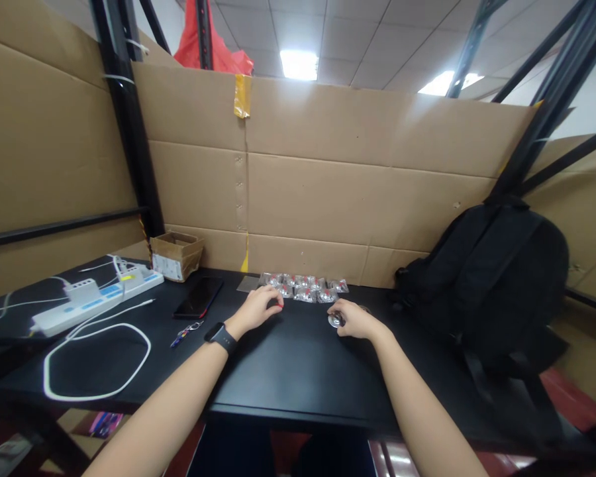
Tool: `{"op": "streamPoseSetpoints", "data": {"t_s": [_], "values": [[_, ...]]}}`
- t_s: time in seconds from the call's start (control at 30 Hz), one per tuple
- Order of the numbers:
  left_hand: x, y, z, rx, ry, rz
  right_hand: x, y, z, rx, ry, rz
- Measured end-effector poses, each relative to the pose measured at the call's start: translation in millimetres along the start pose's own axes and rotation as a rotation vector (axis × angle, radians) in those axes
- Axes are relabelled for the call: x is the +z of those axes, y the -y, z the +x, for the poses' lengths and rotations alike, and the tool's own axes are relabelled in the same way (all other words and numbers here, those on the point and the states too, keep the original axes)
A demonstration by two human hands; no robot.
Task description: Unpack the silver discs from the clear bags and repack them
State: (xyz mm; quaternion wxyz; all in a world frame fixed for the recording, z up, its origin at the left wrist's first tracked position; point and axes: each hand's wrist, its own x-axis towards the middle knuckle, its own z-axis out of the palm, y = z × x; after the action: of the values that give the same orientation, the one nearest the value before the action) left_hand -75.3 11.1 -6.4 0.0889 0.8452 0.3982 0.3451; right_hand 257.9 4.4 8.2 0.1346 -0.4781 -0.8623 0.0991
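Observation:
Several small clear plastic packets (305,288) with red marks lie in a row at the back of the black table (288,364). My left hand (258,308), a dark watch on its wrist, rests palm down just in front of the row's left end, fingers curled near one packet. My right hand (353,320) sits to the right with its fingers closed on a small shiny packet (334,320) lying on the table.
A black phone (199,297), a small pen-like item (183,333), a white power strip (97,298) with a looped white cable (94,361) and a small cardboard box (176,255) lie to the left. A black backpack (496,278) stands to the right. Cardboard walls (328,179) surround the table.

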Motion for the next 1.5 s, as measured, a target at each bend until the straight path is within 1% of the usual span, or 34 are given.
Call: {"op": "streamPoseSetpoints", "data": {"t_s": [0.07,0.13,0.2,0.27,0.37,0.43,0.5,0.57,0.63,0.7,0.73,0.8,0.9,0.97,1.03,1.13,1.27,1.33,1.4,1.5], "values": [[-1.2,-3.1,0.3,-0.016,-0.006,-0.025,-3.2,1.2,-1.4,0.003,-0.022,-0.014],[-2.3,-5.6,0.1,-0.035,0.006,-0.088,-5.2,3.2,-2.2,-0.003,-0.070,0.007],[-2.0,-7.4,-0.3,-0.053,0.015,-0.155,-5.0,5.3,-1.8,-0.009,-0.127,0.072],[1.0,-8.9,-0.6,-0.099,-0.004,-0.227,-2.2,7.3,0.3,-0.014,-0.179,0.173],[9.3,-12.2,1.6,-0.201,-0.050,-0.347,4.9,11.6,6.7,-0.007,-0.252,0.381],[14.4,-16.2,6.5,-0.234,-0.068,-0.411,9.0,16.7,12.8,-0.007,-0.288,0.597],[17.1,-21.6,15.1,-0.230,-0.082,-0.463,10.2,23.5,19.8,-0.036,-0.296,0.843],[18.0,-27.6,26.9,-0.197,-0.103,-0.503,7.7,31.0,27.1,-0.079,-0.272,1.019],[19.9,-32.8,39.5,-0.163,-0.137,-0.523,3.3,37.8,34.3,-0.098,-0.237,1.128],[25.4,-36.7,49.6,-0.165,-0.175,-0.540,0.5,43.1,40.7,-0.061,-0.210,1.222],[29.5,-38.2,52.7,-0.175,-0.194,-0.553,0.7,45.1,43.3,-0.031,-0.219,1.272],[38.7,-41.1,54.1,-0.202,-0.236,-0.573,4.5,48.5,46.5,0.009,-0.284,1.386],[47.0,-46.0,46.7,-0.207,-0.300,-0.512,15.4,53.4,45.7,-0.006,-0.354,1.520],[45.6,-49.8,39.8,-0.159,-0.327,-0.415,21.8,57.2,42.6,-0.033,-0.340,1.543],[40.3,-53.3,34.6,-0.106,-0.322,-0.332,25.4,60.5,39.2,-0.052,-0.317,1.527],[32.6,-57.0,31.5,-0.092,-0.292,-0.263,26.3,63.3,36.0,-0.059,-0.305,1.504],[30.8,-59.7,31.2,-0.080,-0.297,-0.243,24.8,63.8,35.3,-0.071,-0.304,1.495],[31.7,-61.0,30.9,-0.098,-0.311,-0.252,24.3,63.9,35.3,-0.068,-0.296,1.492],[32.1,-62.8,30.7,-0.145,-0.323,-0.254,23.9,64.1,35.4,-0.062,-0.295,1.489],[30.9,-66.3,30.9,-0.194,-0.306,-0.235,23.9,63.4,35.7,-0.069,-0.299,1.477]]}}
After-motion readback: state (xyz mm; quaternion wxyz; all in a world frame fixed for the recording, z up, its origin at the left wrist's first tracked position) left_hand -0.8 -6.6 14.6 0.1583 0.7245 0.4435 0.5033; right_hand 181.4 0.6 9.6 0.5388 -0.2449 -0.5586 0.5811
